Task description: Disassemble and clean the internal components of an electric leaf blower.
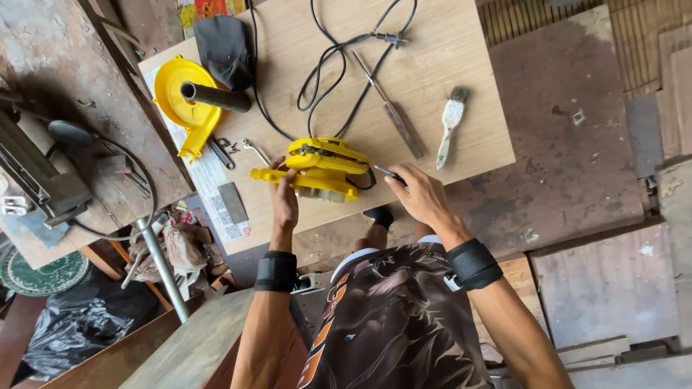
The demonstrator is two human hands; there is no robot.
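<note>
Here, a yellow power tool body (322,170) lies on its side near the front edge of a wooden board (461,86) that serves as the work surface, its black cord (324,68) looping away across the board. A separate yellow housing with a black nozzle (189,97) lies apart at the board's left end, so the tool appears partly taken apart; judged from this, the dismantling is well under way, while the body itself looks closed and held together. The left hand (283,193) grips the left end of the body, fingers wrapped around it, steadying it. The right hand (420,193) is closed around a thin dark tool, likely a screwdriver (386,172), whose tip points at the body's right side; whether it touches a screw cannot be told. Both forearms reach forward from the torso, each wearing a black wrist strap. Farther out lie a long file (393,108), a small brush (450,124), a spanner (254,150) and a dark cloth (225,47).
</note>
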